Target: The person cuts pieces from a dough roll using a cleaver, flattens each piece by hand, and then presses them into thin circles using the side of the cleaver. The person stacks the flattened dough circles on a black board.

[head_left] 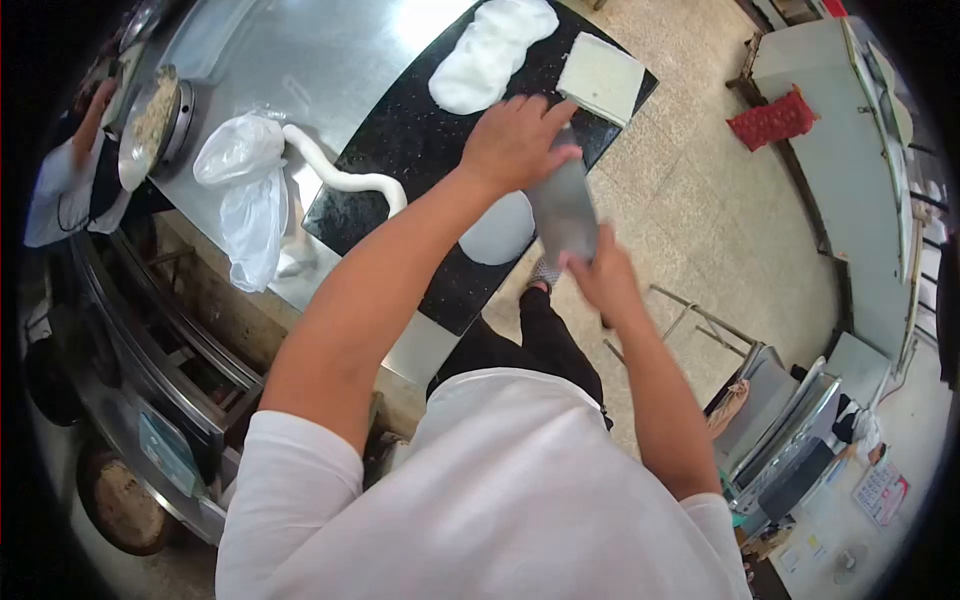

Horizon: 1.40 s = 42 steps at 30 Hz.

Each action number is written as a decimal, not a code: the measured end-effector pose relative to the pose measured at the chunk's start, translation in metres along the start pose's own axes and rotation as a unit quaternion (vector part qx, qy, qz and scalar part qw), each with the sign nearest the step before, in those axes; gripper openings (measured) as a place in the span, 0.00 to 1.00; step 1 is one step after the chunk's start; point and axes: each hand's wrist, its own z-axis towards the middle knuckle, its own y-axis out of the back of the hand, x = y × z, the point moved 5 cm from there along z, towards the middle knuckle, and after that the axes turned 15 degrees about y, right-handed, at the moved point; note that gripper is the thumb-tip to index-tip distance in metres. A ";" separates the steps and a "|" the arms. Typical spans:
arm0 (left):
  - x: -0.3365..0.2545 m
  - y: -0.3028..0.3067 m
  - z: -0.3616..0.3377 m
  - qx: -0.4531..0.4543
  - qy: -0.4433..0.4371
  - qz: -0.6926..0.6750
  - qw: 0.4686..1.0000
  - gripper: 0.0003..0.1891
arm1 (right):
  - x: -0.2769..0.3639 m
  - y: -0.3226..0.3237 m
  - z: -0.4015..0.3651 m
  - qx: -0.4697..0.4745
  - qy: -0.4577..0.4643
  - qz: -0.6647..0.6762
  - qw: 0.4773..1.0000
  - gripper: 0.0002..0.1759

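A broad, flat grey metal blade, like a cleaver, spans my two hands over the right edge of the black board. My right hand closes around its lower end, thumb on the flat and handle hidden. At the blade's upper end, the thumb and fingers of my left hand hold it. Beside the blade lies a thin round dough wrapper. A white dough rope runs onto the board from the left. Overlapping white wrappers are spread farther back, near a square white stack.
A clear plastic bag sits on the steel table. Food fills a metal bowl at far left, where another person's arm shows. Folded chairs stand right; a red mesh sack lies farther off.
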 end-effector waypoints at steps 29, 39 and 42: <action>-0.029 0.047 -0.138 -0.155 0.258 -0.230 0.925 0.12 | -0.031 0.021 0.033 0.319 0.209 0.086 0.921 0.25; 0.096 0.034 -0.021 -0.224 0.444 -0.437 0.750 0.17 | -0.091 0.118 0.043 0.115 0.151 0.114 0.975 0.17; 0.124 0.039 -0.050 -0.260 0.489 -0.429 0.714 0.21 | -0.075 0.137 0.044 -0.028 0.218 0.186 0.958 0.14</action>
